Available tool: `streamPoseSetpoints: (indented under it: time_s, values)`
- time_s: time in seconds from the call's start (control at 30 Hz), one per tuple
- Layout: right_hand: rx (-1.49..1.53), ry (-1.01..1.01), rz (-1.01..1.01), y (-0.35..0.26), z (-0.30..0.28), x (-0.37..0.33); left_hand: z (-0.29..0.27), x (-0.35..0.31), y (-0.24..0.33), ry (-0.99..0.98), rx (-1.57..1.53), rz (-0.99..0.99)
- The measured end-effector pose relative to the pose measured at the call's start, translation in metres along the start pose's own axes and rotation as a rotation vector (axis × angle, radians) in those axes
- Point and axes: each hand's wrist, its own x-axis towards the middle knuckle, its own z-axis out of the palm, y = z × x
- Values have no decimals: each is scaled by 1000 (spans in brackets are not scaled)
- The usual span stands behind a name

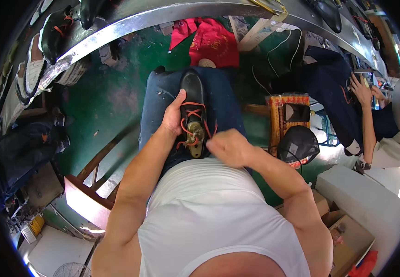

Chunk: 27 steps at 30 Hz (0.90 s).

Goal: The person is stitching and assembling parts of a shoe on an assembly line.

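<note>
Surroundings of the work position

A metal bench (131, 21) runs across the top; beneath it, a red cloth (214, 44) shows against the green floor (117, 85). At right, a black mesh item (297, 142) overlaps a red-and-yellow patterned mat (276, 117), with a co-worker (391, 150) beyond. An open cardboard box (356, 247) occupies lower right; a wire fan guard (72, 269), lower left.

The left hand (173, 115) has its fingers hidden behind the black shoe (191, 86); the right hand (230, 147) blurs; a fan (72, 270) is cropped.

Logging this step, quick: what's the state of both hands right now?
Left hand: closed, holding the black shoe.
Right hand: blurred beside the shoe, seemingly curled; whether it grips the orange lace cannot be told.
</note>
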Motion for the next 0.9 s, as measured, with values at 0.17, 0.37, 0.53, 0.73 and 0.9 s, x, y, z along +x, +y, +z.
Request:
streamPoseSetpoints:
  time_s: [0.17,0.37,0.53,0.73,0.9]
  values:
    - [-144,-120,-85,-5,-43,14,1,-2,4,109,163,8]
    - [-59,37,-283,5,-43,37,12,-86,-5,89,1032,376]
    - [22,50,-275,6,-32,55,10,-120,5,153,1390,179]
    - [-19,45,-236,36,-26,87,-5,-163,77,-204,1023,-115]
    - [31,-115,-117,40,-24,85,-53,-158,149,178,924,-65]
